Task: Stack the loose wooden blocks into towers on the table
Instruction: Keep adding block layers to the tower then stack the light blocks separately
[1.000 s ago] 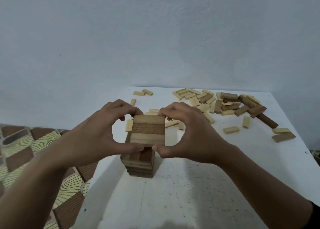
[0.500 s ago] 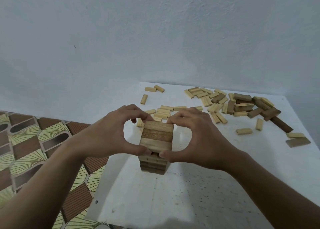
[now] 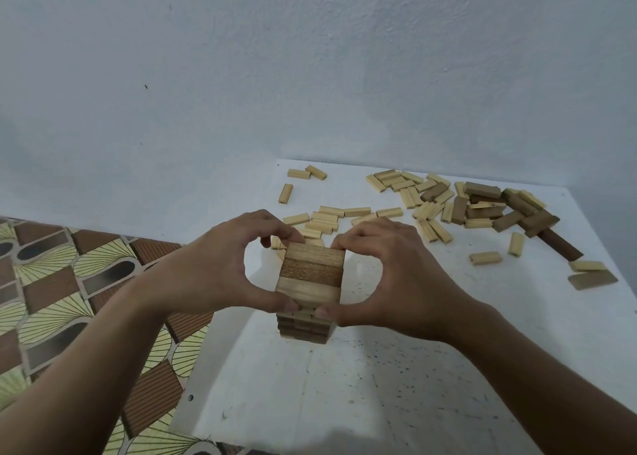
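A wooden block tower (image 3: 310,278) stands on the white table (image 3: 396,368), its top layer made of three blocks side by side, light, dark, light. My left hand (image 3: 220,272) pinches the top layer's left end between curled fingers at the far edge and thumb at the near edge. My right hand (image 3: 389,278) pinches the right end the same way. Loose light and dark blocks (image 3: 482,206) lie scattered at the back right of the table.
A small row of light blocks (image 3: 327,216) lies just behind the tower. The table's left edge (image 3: 193,378) runs close to the tower, with patterned floor tiles (image 3: 69,299) beyond. A pale wall (image 3: 310,75) backs the table.
Both hands keep their hold on the tower's top layer. The camera has tilted up and left, so the tower and the table sit lower and further right in view.
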Demonstrator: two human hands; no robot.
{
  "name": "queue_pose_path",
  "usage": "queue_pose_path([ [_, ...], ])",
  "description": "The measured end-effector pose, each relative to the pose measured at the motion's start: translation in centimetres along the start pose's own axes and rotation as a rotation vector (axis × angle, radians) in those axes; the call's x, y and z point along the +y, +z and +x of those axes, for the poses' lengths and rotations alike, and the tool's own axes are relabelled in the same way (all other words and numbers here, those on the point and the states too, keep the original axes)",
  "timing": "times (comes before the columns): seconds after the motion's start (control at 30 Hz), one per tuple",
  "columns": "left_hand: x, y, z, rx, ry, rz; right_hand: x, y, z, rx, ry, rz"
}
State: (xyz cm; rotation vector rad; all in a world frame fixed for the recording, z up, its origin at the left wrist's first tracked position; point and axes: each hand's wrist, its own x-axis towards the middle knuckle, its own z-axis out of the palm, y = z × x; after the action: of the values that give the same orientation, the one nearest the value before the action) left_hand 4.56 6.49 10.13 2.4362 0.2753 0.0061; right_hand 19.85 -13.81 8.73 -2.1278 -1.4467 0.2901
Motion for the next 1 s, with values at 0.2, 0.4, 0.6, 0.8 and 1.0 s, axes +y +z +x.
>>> queue_pose_path([
  [0.2,-0.05,0.16,-0.1,0.0,-0.005,-0.015,0.05,0.04,-0.15,0.002,0.003,-0.008],
  [0.4,-0.34,0.38,-0.33,0.029,-0.024,-0.001,0.04,0.13,-0.28,0.004,0.005,-0.002],
  [0.6,-0.39,0.48,-0.39,0.044,-0.025,0.005,0.16,0.17,-0.37,0.005,0.014,0.004],
  [0.8,-0.24,0.5,-0.4,0.039,-0.03,0.003,0.36,0.36,-0.5,0.013,0.016,0.004],
  [1.0,-0.44,0.59,-0.41,0.025,-0.001,-0.021,0.35,0.33,-0.77,0.024,0.012,0.012],
])
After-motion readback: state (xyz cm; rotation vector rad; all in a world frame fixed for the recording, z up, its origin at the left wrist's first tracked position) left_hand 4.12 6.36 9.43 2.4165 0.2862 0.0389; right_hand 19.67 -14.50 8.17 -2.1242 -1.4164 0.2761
